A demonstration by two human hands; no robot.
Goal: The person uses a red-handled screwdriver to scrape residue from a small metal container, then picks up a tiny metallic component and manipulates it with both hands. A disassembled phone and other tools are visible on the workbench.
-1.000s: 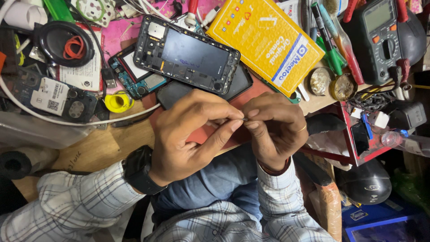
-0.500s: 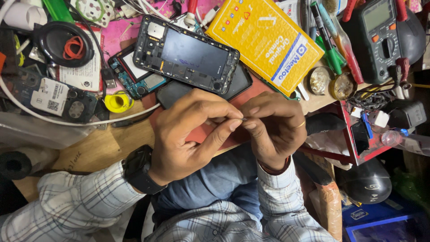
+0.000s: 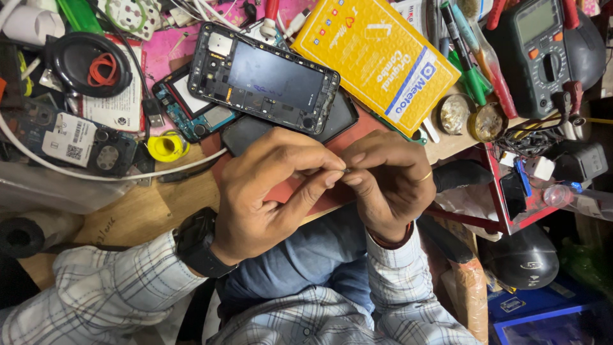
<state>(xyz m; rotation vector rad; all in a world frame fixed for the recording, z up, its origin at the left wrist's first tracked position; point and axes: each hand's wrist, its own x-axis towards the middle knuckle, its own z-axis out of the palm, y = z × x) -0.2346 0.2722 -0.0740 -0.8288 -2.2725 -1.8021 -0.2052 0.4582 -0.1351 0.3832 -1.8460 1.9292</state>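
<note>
My left hand (image 3: 268, 185), with a black watch on its wrist, and my right hand (image 3: 386, 182), with a ring on one finger, meet above the front edge of the bench. Their fingertips pinch one tiny metal part (image 3: 347, 170) between them; it is too small to tell what it is. Just beyond the hands an opened phone (image 3: 265, 76) with no back cover lies across a second phone body (image 3: 185, 108) and a dark back cover (image 3: 332, 121). All of these rest on a red mat (image 3: 290, 191).
A yellow padded envelope (image 3: 377, 57) lies right of the phone, then pens and screwdrivers (image 3: 476, 64), two small round tins (image 3: 472, 118) and a multimeter (image 3: 543, 51). On the left are a yellow tape roll (image 3: 167, 147), a white cable (image 3: 96, 176) and a black ring (image 3: 89, 64).
</note>
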